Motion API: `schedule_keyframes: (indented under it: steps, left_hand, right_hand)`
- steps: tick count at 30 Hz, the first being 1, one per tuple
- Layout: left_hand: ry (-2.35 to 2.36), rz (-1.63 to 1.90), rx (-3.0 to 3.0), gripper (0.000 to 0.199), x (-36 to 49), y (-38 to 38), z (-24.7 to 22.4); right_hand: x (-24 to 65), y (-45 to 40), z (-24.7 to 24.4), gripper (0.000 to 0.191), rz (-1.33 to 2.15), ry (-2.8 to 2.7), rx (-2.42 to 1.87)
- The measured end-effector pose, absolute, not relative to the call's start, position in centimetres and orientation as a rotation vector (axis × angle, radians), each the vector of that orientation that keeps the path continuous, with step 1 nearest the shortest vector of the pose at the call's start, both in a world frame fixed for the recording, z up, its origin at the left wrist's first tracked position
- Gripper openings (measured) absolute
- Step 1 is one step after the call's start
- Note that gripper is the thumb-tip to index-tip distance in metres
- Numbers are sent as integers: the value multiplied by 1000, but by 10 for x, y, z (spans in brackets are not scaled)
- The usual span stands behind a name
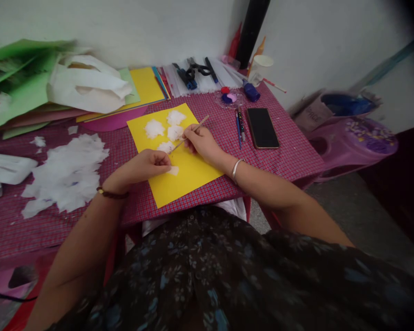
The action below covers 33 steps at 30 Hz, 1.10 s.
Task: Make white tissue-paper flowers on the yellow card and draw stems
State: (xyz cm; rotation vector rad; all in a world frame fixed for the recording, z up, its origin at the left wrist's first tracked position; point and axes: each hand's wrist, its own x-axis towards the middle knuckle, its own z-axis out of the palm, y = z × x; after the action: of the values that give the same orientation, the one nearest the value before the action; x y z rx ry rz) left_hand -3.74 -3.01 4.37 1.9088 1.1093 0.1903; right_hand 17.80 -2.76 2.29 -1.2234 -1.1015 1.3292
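On the checkered table lies a sheet of yellow paper (189,177) with several fluffy white paper tufts (154,129) on its upper part. My right hand (198,138) pinches a thin wooden stick (203,121), whose lower end points down to the left, beside the lowest tuft (166,147). Over the paper's left side, my left hand (150,165) is closed, its fingertips pinching a small white paper piece (173,170). To the left spreads a pile of white paper pieces (69,172).
A black phone (263,128) and slim brushes (240,125) lie right of the paper. Behind are pliers (198,68), a blue bottle (251,91) and a stack of coloured sheets (146,85). A white device (10,169) sits at far left; a pink stool (352,154) stands right.
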Motion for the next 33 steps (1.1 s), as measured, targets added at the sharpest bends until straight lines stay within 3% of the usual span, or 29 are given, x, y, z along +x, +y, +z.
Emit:
schedule_keyframes:
  steps: [14,23,33]
  left_hand:
    - [1126,270,1862,28,-37,-28,36]
    - [1450,758,1834,16,-17,-32,23]
    - [1611,828,1866,12,-15,-25,12]
  right_hand:
    - [178,-27,23,33,1360,-1090,-1163]
    - [176,-28,29,35,1361,-1038,-1167]
    - [184,-31,26,34,1209,-1154,-1055]
